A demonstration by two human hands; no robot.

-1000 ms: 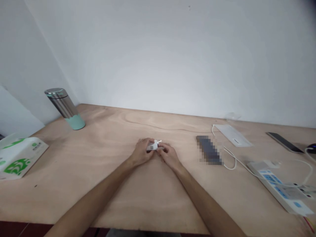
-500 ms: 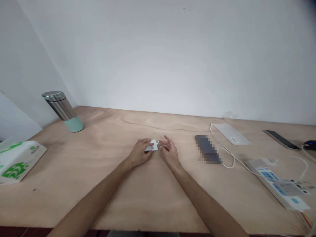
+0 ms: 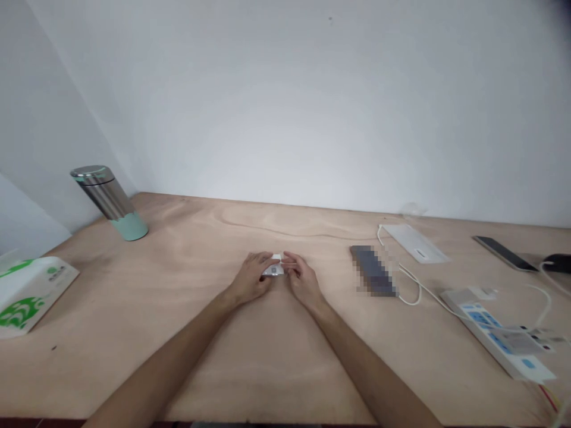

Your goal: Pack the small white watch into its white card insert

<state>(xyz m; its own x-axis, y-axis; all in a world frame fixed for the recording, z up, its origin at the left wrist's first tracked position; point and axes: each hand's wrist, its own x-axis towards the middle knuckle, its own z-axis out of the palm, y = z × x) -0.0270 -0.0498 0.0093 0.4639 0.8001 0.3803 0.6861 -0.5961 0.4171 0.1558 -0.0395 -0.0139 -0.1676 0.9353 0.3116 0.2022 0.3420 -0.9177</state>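
Between my two hands, low over the wooden table [image 3: 178, 333], is a small white packet [image 3: 275, 270] with a shiny edge and a dark square print. My left hand [image 3: 252, 278] is closed on its left side, fingers on top and thumb at the near edge. At its right edge my right hand [image 3: 304, 278] has its fingers bent in and pressed against it. The fingers cover part of the packet, so its full shape is hidden.
A steel and mint-green flask [image 3: 111, 202] stands at the back left, behind a tissue pack [image 3: 40, 291]. To the right lie a pixelated phone [image 3: 375, 270], a translucent white sleeve [image 3: 414, 242], another phone [image 3: 504, 252] and a power strip [image 3: 495, 333] with white cables.
My right hand's fingers, spread and raised before, have bent down onto the packet's right edge. The packet's dark square print now shows. The view has shifted slightly.
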